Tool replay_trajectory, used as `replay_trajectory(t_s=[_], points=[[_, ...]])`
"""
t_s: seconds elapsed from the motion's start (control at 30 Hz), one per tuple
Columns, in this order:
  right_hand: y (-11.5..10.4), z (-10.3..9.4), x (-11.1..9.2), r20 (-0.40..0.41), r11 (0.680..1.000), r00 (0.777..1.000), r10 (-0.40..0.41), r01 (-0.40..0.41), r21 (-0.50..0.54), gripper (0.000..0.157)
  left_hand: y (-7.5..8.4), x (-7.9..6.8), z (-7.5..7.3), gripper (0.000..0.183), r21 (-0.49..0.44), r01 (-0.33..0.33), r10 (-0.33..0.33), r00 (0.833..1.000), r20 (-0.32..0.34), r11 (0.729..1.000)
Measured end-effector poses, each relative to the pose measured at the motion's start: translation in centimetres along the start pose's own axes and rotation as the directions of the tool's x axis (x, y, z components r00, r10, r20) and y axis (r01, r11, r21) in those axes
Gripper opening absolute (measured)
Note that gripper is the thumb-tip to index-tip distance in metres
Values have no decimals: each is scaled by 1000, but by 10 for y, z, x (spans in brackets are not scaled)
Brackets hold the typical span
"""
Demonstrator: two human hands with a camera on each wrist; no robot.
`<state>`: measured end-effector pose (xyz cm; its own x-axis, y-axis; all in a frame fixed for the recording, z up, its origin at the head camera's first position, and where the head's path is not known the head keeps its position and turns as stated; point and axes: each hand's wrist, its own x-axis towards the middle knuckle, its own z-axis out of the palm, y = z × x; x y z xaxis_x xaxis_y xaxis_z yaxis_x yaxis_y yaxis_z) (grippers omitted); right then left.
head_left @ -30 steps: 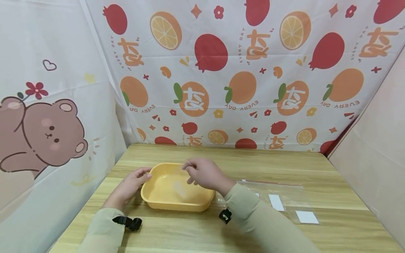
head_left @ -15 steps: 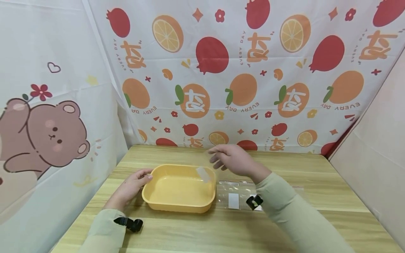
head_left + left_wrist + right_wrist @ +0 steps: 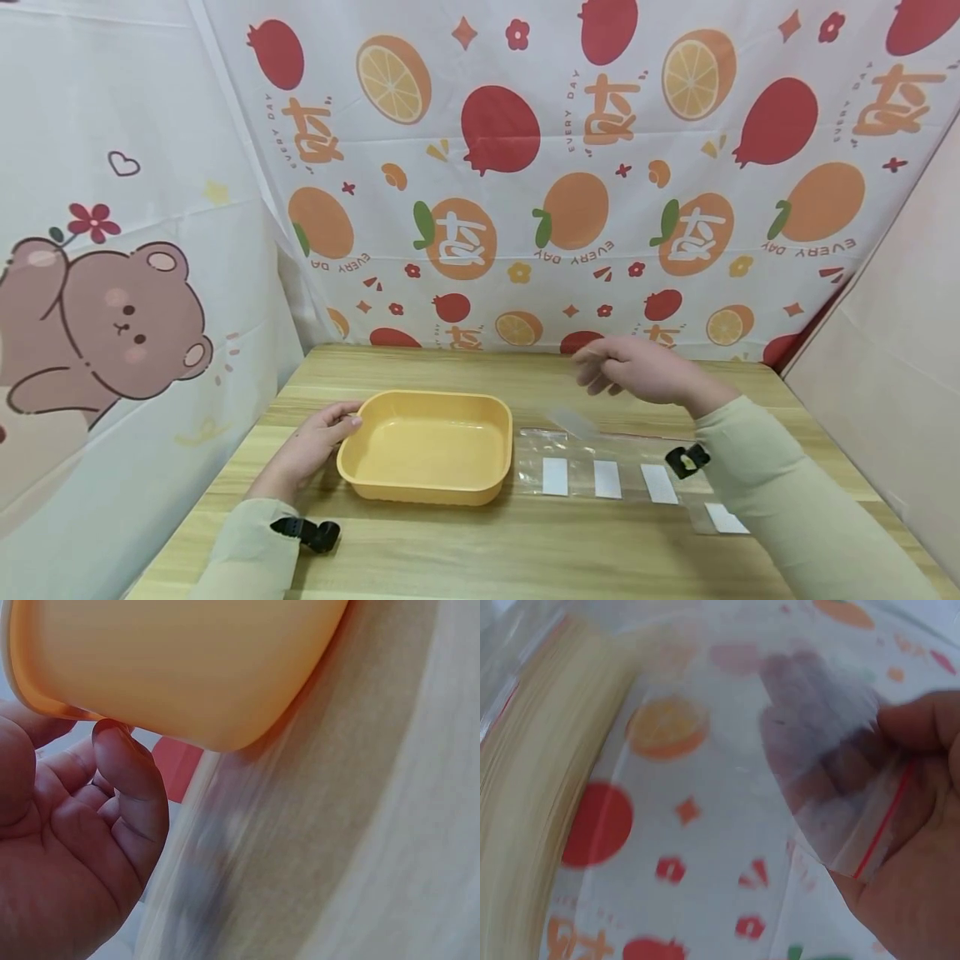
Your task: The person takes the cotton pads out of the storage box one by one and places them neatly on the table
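My left hand (image 3: 311, 442) grips the left rim of a yellow plastic basin (image 3: 425, 493), whose inside shows bare. The left wrist view gives the basin's outer wall (image 3: 172, 667) close up, with the curled fingers (image 3: 131, 772) at its rim. Above the table, right of the basin, my right hand (image 3: 637, 367) pinches a clear zip bag (image 3: 825, 750). Its red zip line lies across the palm in the right wrist view, and its white label patch (image 3: 573, 422) is blurred in the head view. The bag hangs over the back of the row of bags lying there.
Several clear zip bags with white label patches (image 3: 555, 477) lie overlapping in a row to the basin's right. The rightmost one (image 3: 726, 518) sits nearer the front, partly under the right sleeve. A fruit-print cloth (image 3: 525, 208) hangs behind the wooden table (image 3: 450, 554).
My right hand has moved from over the basin to the right, carrying the clear zip bag out past the basin's rim. The left hand and the basin stay put.
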<state>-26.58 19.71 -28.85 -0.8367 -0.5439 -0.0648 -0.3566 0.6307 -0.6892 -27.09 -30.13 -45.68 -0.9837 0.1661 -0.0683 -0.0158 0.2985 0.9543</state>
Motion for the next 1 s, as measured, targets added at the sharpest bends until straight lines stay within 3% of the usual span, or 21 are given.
replay_trajectory(t_s=[0.3, 0.57, 0.7, 0.8, 0.9, 0.97, 1.0], points=[[37, -23, -33, 113, 995, 991, 76, -67, -78, 40, 0, 0, -1, 57, -3, -13, 13, 1000, 3, 1000], [76, -37, -80, 205, 972, 951, 230, -213, -99, 34, 1, 0, -1, 55, 7, -19, 19, 1000, -8, 1000], [102, -45, -106, 267, 944, 907, 326, -328, -37, 30, 1, 0, -1, 55, 14, -13, 13, 1000, -10, 1000], [126, -51, -123, 304, 885, 844, 442, -466, 8, 27, 1, 0, -2, 56, 25, -11, 11, 1000, -13, 1000], [150, -55, -135, 268, 829, 796, 543, -558, -21, 27, 2, -2, -1, 56, 27, -8, 8, 1000, -13, 1000], [167, -57, -140, 235, 814, 785, 574, -578, -57, 25, 2, -3, 0, 55, 26, -5, 5, 1000, -10, 1000], [176, -57, -141, 214, 819, 792, 571, -568, -83, 24, 3, -3, 0, 55, 27, -4, 4, 1000, -9, 1000]])
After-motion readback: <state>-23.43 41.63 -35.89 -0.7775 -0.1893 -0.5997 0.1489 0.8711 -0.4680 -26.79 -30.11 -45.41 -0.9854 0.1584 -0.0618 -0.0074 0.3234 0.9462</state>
